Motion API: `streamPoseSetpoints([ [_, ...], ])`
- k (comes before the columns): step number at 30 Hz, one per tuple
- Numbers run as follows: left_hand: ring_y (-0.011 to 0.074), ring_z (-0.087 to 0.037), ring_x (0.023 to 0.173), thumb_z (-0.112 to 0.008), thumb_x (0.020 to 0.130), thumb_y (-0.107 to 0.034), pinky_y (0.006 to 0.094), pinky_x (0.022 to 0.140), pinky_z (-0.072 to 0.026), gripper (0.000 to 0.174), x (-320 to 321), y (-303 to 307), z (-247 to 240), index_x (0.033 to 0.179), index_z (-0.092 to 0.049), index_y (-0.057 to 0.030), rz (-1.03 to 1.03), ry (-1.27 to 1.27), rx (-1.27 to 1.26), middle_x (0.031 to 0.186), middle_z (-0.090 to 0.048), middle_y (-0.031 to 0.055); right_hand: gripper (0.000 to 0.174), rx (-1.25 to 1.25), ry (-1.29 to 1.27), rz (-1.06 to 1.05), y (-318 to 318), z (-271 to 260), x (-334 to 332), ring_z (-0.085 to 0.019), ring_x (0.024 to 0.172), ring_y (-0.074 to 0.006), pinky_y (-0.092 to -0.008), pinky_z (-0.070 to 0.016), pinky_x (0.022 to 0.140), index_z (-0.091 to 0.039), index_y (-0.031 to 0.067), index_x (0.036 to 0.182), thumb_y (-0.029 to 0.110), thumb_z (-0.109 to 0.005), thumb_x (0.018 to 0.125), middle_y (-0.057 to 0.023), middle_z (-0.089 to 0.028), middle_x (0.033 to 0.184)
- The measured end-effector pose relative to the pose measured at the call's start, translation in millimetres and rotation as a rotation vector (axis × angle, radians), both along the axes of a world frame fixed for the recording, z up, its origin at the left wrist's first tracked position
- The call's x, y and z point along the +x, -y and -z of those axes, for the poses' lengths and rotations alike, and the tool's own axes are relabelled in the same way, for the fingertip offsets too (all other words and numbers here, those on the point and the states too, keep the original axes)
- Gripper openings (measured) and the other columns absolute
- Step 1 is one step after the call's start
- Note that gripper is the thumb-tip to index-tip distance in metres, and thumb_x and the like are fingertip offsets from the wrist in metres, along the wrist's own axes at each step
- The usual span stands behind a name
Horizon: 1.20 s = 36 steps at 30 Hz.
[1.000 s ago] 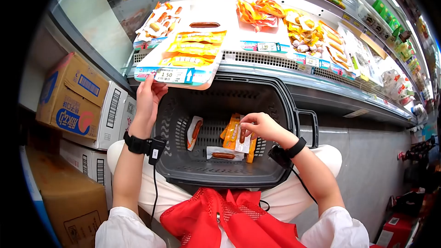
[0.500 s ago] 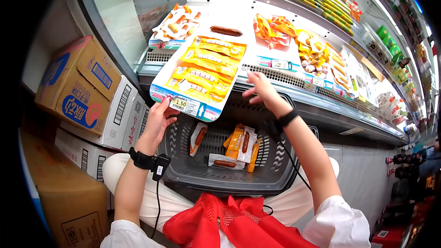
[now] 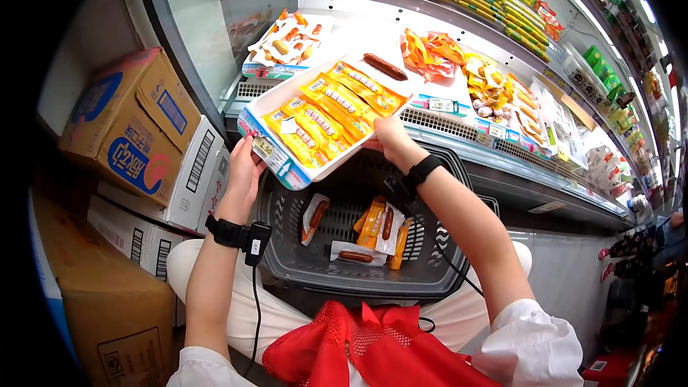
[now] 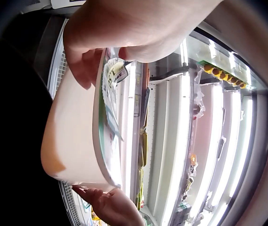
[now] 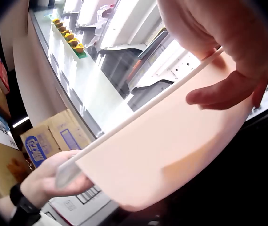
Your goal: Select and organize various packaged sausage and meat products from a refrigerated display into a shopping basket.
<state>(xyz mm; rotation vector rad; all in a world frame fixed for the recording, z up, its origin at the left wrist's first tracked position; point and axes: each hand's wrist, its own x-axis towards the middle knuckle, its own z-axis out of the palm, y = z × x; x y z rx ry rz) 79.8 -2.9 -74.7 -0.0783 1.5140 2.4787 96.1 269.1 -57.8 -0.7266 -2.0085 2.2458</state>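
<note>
A white tray (image 3: 315,175) hangs tilted over the front of the shelf and the basket's far edge. Yellow-wrapped sausage packs (image 3: 333,105) fill most of it, and a brown sausage (image 3: 385,66) lies at its far end. My left hand (image 3: 244,170) grips the near left corner beside the 1.50 price tag (image 3: 264,145). On the right side my right hand (image 3: 393,139) holds the rim; in the right wrist view its fingers lie against the tray's outer wall (image 5: 138,155). Below, the dark shopping basket (image 3: 308,272) contains yellow packs (image 3: 371,223) and sausages in white packets (image 3: 358,254).
Behind the tray, the lit shelf bears another sausage tray (image 3: 287,43), orange bags (image 3: 430,54) and yellow-wrapped goods (image 3: 491,86). Cardboard boxes (image 3: 136,129) are stacked close on the left. The shelf's front edge (image 3: 516,154) runs along the right.
My right hand has left the packs in the basket, risen and taken hold of the tray's right side. The tray, with my left hand on it, has swung round and shifted right.
</note>
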Motion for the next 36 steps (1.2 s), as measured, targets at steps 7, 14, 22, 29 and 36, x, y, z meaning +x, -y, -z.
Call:
streamPoseSetpoints([
  [7,0.0138,-0.050,0.102,-0.053,0.085,-0.025,0.0279,0.085,-0.0401,0.048,28.7,-19.6,-37.3,0.121,-0.033,0.0006,0.210,-0.099,-0.256,0.112,-0.049,0.0081,0.042,-0.204,0.029,0.459,37.3,17.5,26.5,-0.058,0.083,-0.0361,-0.0390,-0.0578,0.057,-0.019,-0.0096,0.113,0.005,-0.045,0.083,-0.0240,-0.030,0.121],
  [14,0.0306,-0.049,0.106,-0.062,0.070,-0.017,0.0328,0.088,-0.0389,0.065,-25.7,-46.8,23.6,0.124,-0.031,0.0053,-0.107,-0.596,-1.022,0.115,-0.048,0.0218,0.034,-0.446,-0.021,0.572,49.3,12.9,38.5,-0.058,0.084,-0.0306,-0.0412,-0.0550,0.068,-0.014,-0.0019,0.108,0.006,-0.039,0.087,-0.0224,-0.040,0.111],
  [22,0.0243,-0.047,0.108,-0.052,0.069,-0.001,0.0293,0.091,-0.0359,0.058,-50.0,-65.2,16.8,0.124,-0.036,0.0009,-0.078,-0.419,-0.786,0.117,-0.047,0.0187,0.035,-0.709,0.009,0.107,-19.7,-2.1,82.7,-0.050,0.100,-0.0369,-0.0441,-0.0472,0.083,-0.026,-0.0069,0.118,0.008,-0.034,0.087,-0.0248,-0.041,0.113],
  [29,0.0224,-0.047,0.106,-0.052,0.067,0.004,0.0291,0.089,-0.0376,0.059,-53.6,-69.9,29.2,0.124,-0.037,-0.0015,-0.145,-0.353,-0.650,0.121,-0.044,0.0163,0.026,0.521,-0.266,-0.047,-77.5,-67.6,128.8,-0.060,0.075,-0.0219,-0.0297,-0.0504,0.064,-0.050,-0.0042,0.102,0.015,-0.050,0.083,-0.0123,-0.060,0.085],
  [36,0.0221,-0.051,0.098,-0.053,0.063,0.011,0.0285,0.082,-0.0423,0.061,-48.1,-76.8,25.6,0.122,-0.038,0.0028,-0.229,-0.163,-0.273,0.114,-0.047,0.0155,0.066,1.505,-0.014,-0.069,-97.1,-42.4,70.2,-0.055,0.087,-0.0392,-0.0394,-0.0458,0.077,-0.036,-0.0100,0.112,0.031,-0.065,0.071,-0.0315,-0.042,0.109],
])
